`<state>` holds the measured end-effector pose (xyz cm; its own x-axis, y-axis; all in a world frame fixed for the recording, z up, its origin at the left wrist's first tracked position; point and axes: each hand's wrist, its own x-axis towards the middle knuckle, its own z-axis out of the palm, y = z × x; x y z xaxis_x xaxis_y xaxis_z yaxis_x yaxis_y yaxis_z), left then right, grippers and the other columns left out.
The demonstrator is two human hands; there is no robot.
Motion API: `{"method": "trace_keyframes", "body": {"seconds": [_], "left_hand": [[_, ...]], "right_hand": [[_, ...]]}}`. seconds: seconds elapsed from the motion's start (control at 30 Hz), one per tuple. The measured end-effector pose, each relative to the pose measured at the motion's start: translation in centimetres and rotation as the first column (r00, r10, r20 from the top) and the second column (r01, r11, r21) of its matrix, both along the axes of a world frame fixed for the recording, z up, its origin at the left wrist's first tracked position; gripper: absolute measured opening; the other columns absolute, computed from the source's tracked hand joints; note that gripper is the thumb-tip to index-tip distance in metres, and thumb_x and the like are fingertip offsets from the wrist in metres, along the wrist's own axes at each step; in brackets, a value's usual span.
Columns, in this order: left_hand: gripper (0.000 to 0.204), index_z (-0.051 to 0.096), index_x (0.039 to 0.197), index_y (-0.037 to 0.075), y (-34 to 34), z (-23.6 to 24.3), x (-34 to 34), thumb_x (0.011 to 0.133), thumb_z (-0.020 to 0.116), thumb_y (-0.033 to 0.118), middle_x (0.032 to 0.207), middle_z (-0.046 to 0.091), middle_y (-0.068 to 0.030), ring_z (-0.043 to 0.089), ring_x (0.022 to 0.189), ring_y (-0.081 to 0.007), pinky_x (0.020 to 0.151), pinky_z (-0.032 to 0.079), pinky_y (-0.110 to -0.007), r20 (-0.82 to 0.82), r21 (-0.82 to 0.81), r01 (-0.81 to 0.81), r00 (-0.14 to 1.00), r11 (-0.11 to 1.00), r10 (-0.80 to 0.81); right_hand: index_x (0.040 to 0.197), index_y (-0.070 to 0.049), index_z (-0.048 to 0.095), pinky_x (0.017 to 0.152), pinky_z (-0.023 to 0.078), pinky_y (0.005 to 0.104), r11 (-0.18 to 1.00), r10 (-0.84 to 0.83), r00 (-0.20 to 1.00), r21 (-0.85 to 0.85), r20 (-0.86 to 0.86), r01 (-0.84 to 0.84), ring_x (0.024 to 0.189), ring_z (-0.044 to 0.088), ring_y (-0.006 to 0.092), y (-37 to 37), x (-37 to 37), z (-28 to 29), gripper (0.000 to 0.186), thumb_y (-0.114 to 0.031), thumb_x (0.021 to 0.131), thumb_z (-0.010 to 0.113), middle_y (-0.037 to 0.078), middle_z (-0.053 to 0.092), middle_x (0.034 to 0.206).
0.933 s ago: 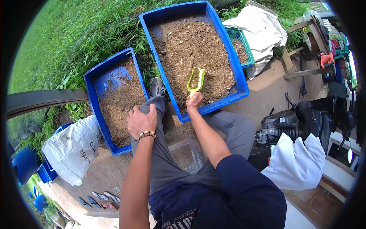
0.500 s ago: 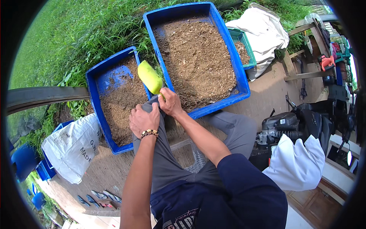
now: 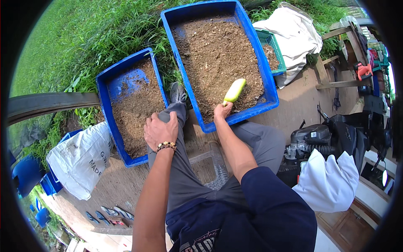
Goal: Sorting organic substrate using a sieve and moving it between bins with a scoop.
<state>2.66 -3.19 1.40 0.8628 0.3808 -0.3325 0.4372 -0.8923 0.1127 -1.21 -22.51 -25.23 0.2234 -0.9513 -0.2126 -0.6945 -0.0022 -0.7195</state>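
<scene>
My right hand [image 3: 222,111] grips the handle of a yellow-green scoop [image 3: 235,90]. The scoop is held over the near end of the large blue tray [image 3: 204,124], which holds loose brown crumbly material [image 3: 220,59]. From this view I cannot tell whether the scoop touches the material or has any in it. My left hand [image 3: 161,131], with a beaded bracelet on the wrist, lies on my left knee with fingers spread and nothing in them. Beside it, to the left, stands a smaller blue tray [image 3: 110,126] with similar material and a bare blue patch of its floor.
A green basket [image 3: 282,63] with brown material and a white sack [image 3: 291,31] stand beyond the large tray. Another white sack [image 3: 79,157] lies at the left. A motorbike [image 3: 331,136] with white cloth [image 3: 329,180] is at the right. Sandals [image 3: 110,215] lie lower left.
My right hand has carried the scoop rightward, from between the two trays to over the large tray. My left hand stays on the knee.
</scene>
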Motion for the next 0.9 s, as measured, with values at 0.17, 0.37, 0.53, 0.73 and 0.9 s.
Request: {"method": "trace_keyframes", "body": {"seconds": [0.17,0.37,0.53,0.73,0.9], "left_hand": [[0.060,0.066,0.110,0.007,1.2,0.0,-0.2,0.076,0.056,0.056,0.113,0.063,-0.0139,0.057,0.110,-0.0320,0.096,0.045,-0.041,0.023,0.011,-0.018,1.000,1.000,0.018],[0.058,0.067,0.113,0.011,0.0,-0.3,-0.1,0.076,0.058,0.055,0.117,0.064,-0.0127,0.058,0.112,-0.0325,0.097,0.044,-0.042,0.016,0.019,-0.003,1.000,1.000,0.002],[0.059,0.067,0.114,0.011,0.9,0.1,-0.2,0.077,0.059,0.056,0.118,0.064,-0.0117,0.057,0.113,-0.0317,0.097,0.045,-0.042,-0.001,0.032,-0.033,0.999,0.999,0.033],[0.059,0.067,0.114,0.011,0.4,0.4,-0.1,0.077,0.059,0.057,0.118,0.064,-0.0125,0.058,0.112,-0.0318,0.097,0.045,-0.043,-0.014,0.032,-0.026,1.000,0.999,0.026],[0.059,0.067,0.114,0.011,0.7,-0.3,-0.2,0.078,0.059,0.056,0.116,0.064,-0.0138,0.058,0.111,-0.0325,0.097,0.045,-0.043,0.017,0.006,-0.014,1.000,1.000,0.014]], "right_hand": [[0.101,0.000,0.049,0.092,0.041,0.0444,0.979,0.150,0.988,0.136,0.035,-0.154,0.101,0.055,0.0402,1.3,-0.2,-1.2,0.023,-0.002,0.078,0.046,0.025,0.057,0.103],[0.090,-0.003,0.052,0.063,0.047,0.0347,0.837,0.188,0.926,0.440,0.327,-0.325,0.068,0.060,0.0222,3.3,0.9,-0.2,0.016,-0.014,0.084,0.044,0.013,0.061,0.075],[0.089,-0.004,0.051,0.056,0.048,0.0282,0.746,-0.076,0.894,0.620,0.442,-0.243,0.057,0.056,0.0158,5.1,2.1,4.1,0.014,-0.016,0.087,0.043,0.010,0.061,0.074],[0.098,0.000,0.053,0.078,0.044,0.0480,0.909,0.401,0.839,-0.049,0.366,-0.413,0.088,0.056,0.0422,7.7,5.0,8.0,0.015,-0.008,0.086,0.053,0.023,0.059,0.090],[0.094,-0.002,0.057,0.078,0.046,0.0473,0.309,0.891,0.250,-0.102,0.379,-0.946,0.088,0.058,0.0427,11.0,6.2,10.8,0.013,-0.004,0.082,0.053,0.022,0.059,0.091]]}}
